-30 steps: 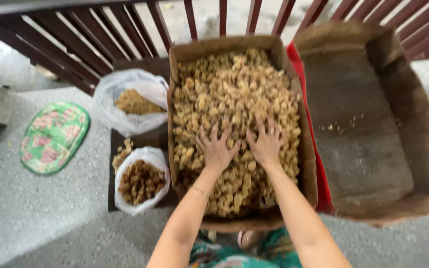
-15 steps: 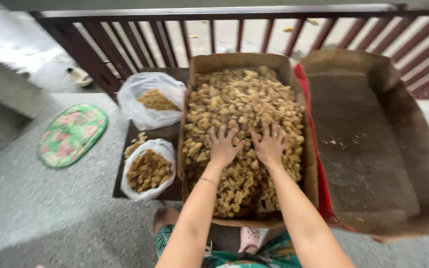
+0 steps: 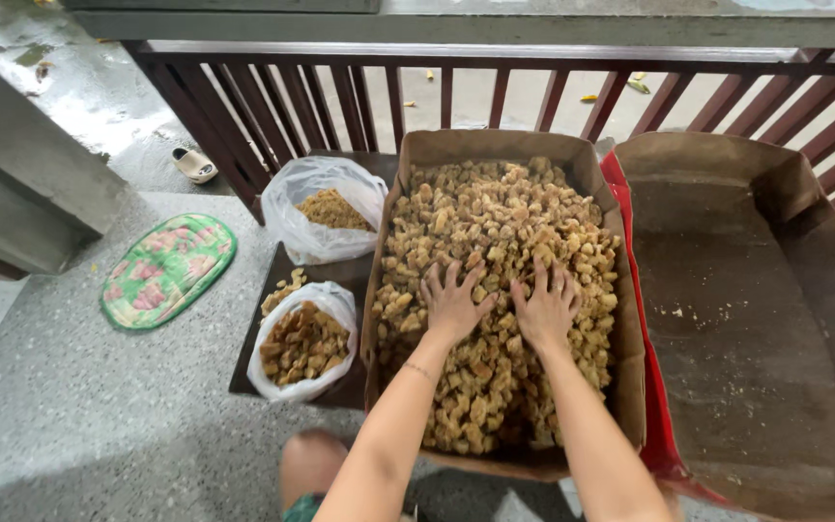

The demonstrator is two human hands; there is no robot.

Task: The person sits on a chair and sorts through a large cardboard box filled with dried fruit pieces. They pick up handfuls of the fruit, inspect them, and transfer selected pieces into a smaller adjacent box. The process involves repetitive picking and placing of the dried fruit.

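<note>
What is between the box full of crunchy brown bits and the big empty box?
In the head view, a red sheet edge shows between the filled cardboard box and the empty brown cardboard tray.

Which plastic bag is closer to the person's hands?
The nearer plastic bag, holding bigger brown chunks, lies closer to the left hand. The far bag by the railing holds finer crumbs.

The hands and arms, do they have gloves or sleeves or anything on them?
No gloves and no sleeves: both forearms are bare up to the bottom edge of the picture. The left hand has a thin bracelet around its wrist. The right hand seems to wear a small ring on one finger, too tiny to be sure.
</note>
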